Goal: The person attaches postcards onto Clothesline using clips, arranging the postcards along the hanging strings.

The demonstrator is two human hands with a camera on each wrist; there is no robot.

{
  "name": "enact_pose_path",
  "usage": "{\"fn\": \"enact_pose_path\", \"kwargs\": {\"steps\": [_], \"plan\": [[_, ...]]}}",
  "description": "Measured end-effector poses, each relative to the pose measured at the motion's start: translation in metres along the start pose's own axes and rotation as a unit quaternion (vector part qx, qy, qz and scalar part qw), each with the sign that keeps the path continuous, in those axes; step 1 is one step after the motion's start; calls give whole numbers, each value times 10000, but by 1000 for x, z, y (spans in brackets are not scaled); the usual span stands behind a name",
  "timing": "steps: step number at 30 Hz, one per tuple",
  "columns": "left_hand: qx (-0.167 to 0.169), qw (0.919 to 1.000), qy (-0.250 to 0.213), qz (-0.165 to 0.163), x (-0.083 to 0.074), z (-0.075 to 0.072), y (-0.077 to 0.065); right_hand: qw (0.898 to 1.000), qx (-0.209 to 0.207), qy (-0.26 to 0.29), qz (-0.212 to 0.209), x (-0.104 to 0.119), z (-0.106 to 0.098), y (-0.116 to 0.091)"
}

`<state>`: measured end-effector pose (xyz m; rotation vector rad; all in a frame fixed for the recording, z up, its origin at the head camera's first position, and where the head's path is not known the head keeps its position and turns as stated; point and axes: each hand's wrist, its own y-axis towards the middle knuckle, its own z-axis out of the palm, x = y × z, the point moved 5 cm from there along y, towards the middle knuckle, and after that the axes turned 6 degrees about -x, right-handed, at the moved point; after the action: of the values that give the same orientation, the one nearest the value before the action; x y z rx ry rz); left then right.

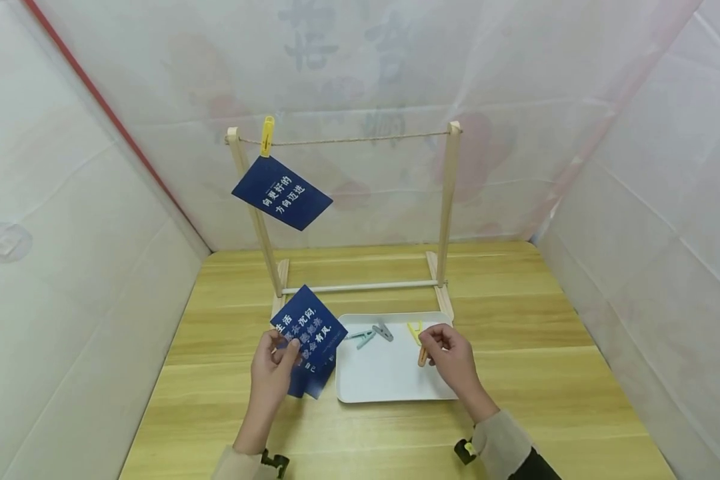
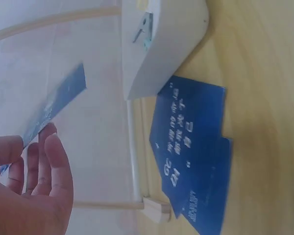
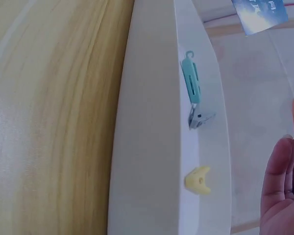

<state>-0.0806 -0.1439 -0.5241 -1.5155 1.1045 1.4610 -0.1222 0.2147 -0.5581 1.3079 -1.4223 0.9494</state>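
A dark blue card with white lettering [image 1: 318,327] is pinched between the thumb and fingers of my left hand [image 1: 273,370], raised above the table. Below it, more blue cards [image 2: 191,142] lie on the wood, partly overlapping. My right hand [image 1: 453,357] pinches an orange clothespin [image 1: 423,357] over the right part of a white tray [image 1: 378,380]. In the tray lie a yellow clothespin [image 1: 415,331], a teal one [image 1: 363,337] and a grey one [image 1: 383,332]. Another blue card [image 1: 285,193] hangs tilted from a yellow clothespin [image 1: 267,137] at the rope's left end.
Behind the tray stands a wooden frame [image 1: 448,200] with a thin rope [image 1: 360,140] strung across its top and a white bar [image 1: 360,287] low down. The wooden table [image 1: 516,333] is enclosed by pale fabric walls [image 1: 654,167].
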Motion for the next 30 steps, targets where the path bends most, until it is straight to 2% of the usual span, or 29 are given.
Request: {"fn": "enact_pose_path", "kwargs": {"steps": [6,12,19,24,30], "plan": [[-93,9997,-169,132,-10,5,8,9997,246,1,-6,5,1,5],[-136,9991,-363,190,-19,8,13,9968,572,-433,-350,12,4,12],[-138,9981,-519,311,-26,9,17,9947,703,-425,-617,29,8,22],[-124,9985,-451,295,-28,9,20,9901,434,-836,-1045,58,9,26],[-103,9987,-376,342,-31,8,23,9864,322,-861,-1363,98,8,23]]}}
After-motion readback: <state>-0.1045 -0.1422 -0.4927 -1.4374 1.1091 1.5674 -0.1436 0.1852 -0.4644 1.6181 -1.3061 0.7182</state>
